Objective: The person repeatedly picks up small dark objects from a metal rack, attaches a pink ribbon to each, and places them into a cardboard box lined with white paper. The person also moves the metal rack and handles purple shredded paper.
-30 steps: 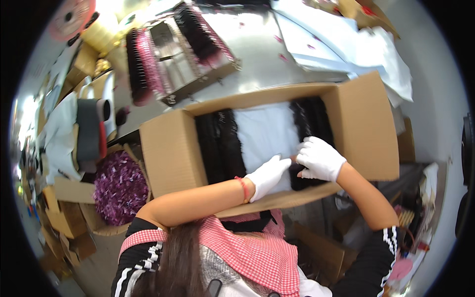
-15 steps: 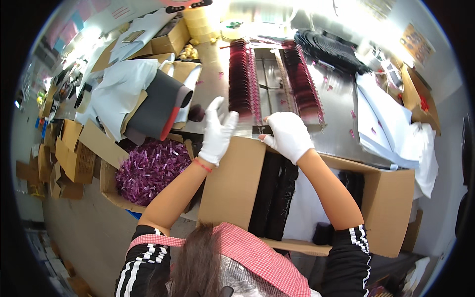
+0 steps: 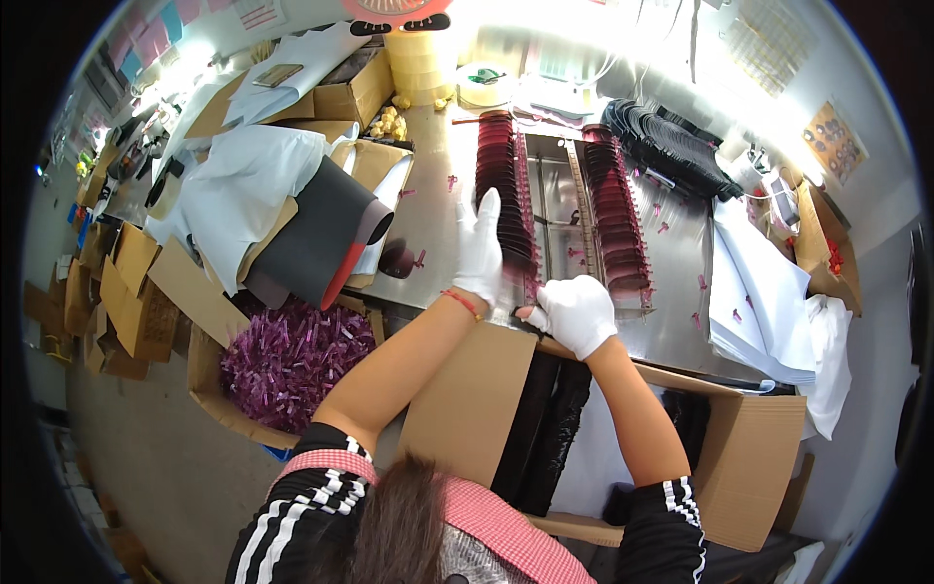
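Note:
Both my hands wear white gloves. My left hand (image 3: 479, 249) lies flat, fingers together, against the left side of a long row of dark red combs (image 3: 504, 195) standing on a metal tray (image 3: 551, 200). My right hand (image 3: 579, 311) curls around the near end of that same row at the tray's front edge. A second row of dark red combs (image 3: 620, 209) stands to the right on the tray. Below my arms sits an open cardboard box (image 3: 749, 457) with black comb stacks (image 3: 545, 428) and white paper inside.
A steel table (image 3: 428, 224) carries the tray, tape rolls (image 3: 420, 54) and a pile of black pieces (image 3: 671, 146). A box of purple offcuts (image 3: 287, 360) sits at left beside a black roll (image 3: 321, 243). White sheets (image 3: 759, 292) lie at right. Cardboard boxes crowd the left floor.
My view swung from the open box up to the table. Both hands left the box's black stacks and now clasp the left row of red combs on the tray.

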Demonstrator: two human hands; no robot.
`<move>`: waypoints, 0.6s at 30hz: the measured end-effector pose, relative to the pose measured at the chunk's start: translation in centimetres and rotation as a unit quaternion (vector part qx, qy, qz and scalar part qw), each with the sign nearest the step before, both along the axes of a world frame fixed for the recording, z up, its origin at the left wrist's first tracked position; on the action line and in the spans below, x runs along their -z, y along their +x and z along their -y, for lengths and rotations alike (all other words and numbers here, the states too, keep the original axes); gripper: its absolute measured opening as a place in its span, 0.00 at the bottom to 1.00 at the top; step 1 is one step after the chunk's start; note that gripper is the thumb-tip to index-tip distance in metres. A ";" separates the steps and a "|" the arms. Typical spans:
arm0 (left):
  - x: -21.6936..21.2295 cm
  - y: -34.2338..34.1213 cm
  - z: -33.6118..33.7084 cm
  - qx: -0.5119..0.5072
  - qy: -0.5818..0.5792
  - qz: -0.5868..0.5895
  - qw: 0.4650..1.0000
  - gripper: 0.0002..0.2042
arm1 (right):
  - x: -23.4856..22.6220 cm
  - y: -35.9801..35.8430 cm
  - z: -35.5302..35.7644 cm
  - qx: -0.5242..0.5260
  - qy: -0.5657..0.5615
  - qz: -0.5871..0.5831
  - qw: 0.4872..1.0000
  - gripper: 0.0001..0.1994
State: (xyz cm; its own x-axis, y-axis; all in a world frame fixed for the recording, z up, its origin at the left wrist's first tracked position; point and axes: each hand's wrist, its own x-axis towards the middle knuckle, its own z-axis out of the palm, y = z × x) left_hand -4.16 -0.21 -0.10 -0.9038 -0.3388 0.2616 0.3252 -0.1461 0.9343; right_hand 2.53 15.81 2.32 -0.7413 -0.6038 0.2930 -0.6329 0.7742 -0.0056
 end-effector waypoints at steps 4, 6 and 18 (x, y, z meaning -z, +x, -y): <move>-2.3 -0.3 -2.5 0.014 -0.014 0.008 1.000 0.35 | -0.1 0.3 -1.7 -0.014 0.010 -0.003 1.000 0.27; -1.9 -1.0 -3.0 -0.014 -0.035 0.002 0.999 0.36 | -0.2 0.4 -2.1 -0.023 0.008 -0.005 1.000 0.26; -1.8 -5.4 -5.9 -0.116 -0.123 0.062 0.984 0.39 | 0.2 0.4 -2.9 -0.041 -0.036 0.035 0.998 0.23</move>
State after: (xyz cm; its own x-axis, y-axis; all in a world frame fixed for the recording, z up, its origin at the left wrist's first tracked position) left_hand -9.52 5.67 1.67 -0.8393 -0.4803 0.2547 0.2051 0.1542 0.9665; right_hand 2.89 18.68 2.11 -0.7106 -0.6429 0.2861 -0.6902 0.7159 -0.1056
